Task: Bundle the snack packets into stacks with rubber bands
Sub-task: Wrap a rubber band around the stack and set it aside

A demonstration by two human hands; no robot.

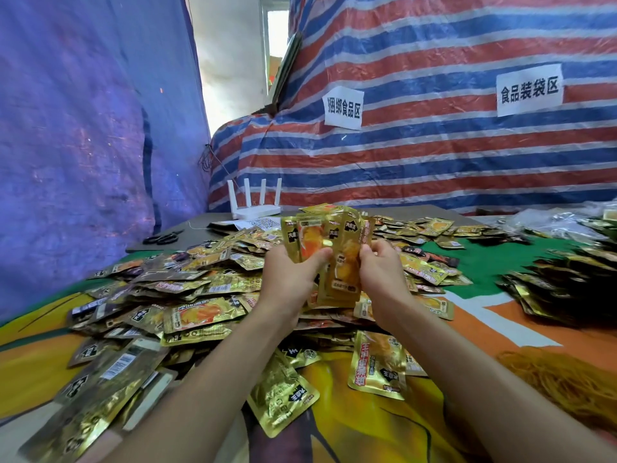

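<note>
A fanned handful of gold snack packets (329,238) stands upright above the table's middle. My left hand (288,279) grips its left side, thumb across the front. My right hand (380,272) pinches its right edge. Below and around them a big loose heap of gold packets (173,295) covers the table. A tangle of yellow-orange rubber bands (564,382) lies at the right, near the front edge.
A white router (255,203) with several antennas and black scissors (163,237) sit at the back left. Dark bundled packets (564,289) pile up at the right. Striped tarp (434,145) with paper labels rises behind; blue tarp (83,145) closes the left.
</note>
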